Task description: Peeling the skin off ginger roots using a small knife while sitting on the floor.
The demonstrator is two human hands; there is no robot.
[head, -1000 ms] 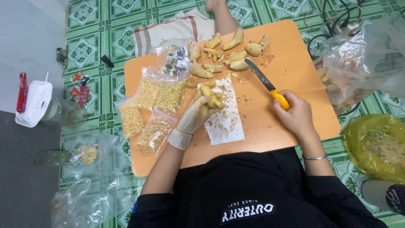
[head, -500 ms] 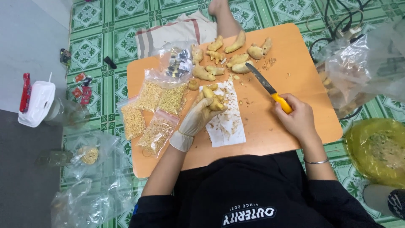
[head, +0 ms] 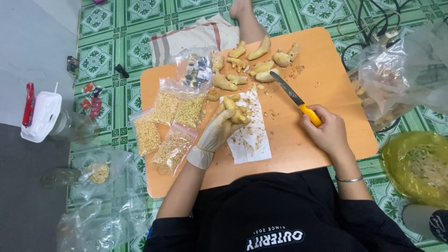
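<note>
My left hand [head: 217, 132], in a thin pale glove, grips a knobbly piece of ginger [head: 234, 111] above a white paper sheet [head: 251, 135] strewn with peelings. My right hand [head: 327, 132], bare with a thin bracelet at the wrist, holds a knife by its yellow handle [head: 310, 114]. The dark blade [head: 286, 87] points up and left toward a pile of ginger roots [head: 254, 65] at the far side of the orange board [head: 322, 84]. The two hands are apart, the knife clear of the held ginger.
Several clear bags of chopped yellow bits [head: 169, 122] lie on the board's left part. A large plastic bag [head: 401, 79] and a yellow bowl [head: 417, 168] sit right. A white container [head: 39, 116], a glass jar [head: 74, 127] and a folded cloth [head: 196, 38] lie on the green tiled floor.
My left hand has turned the ginger slightly over the paper. The knife hand stays in nearly the same place on the board.
</note>
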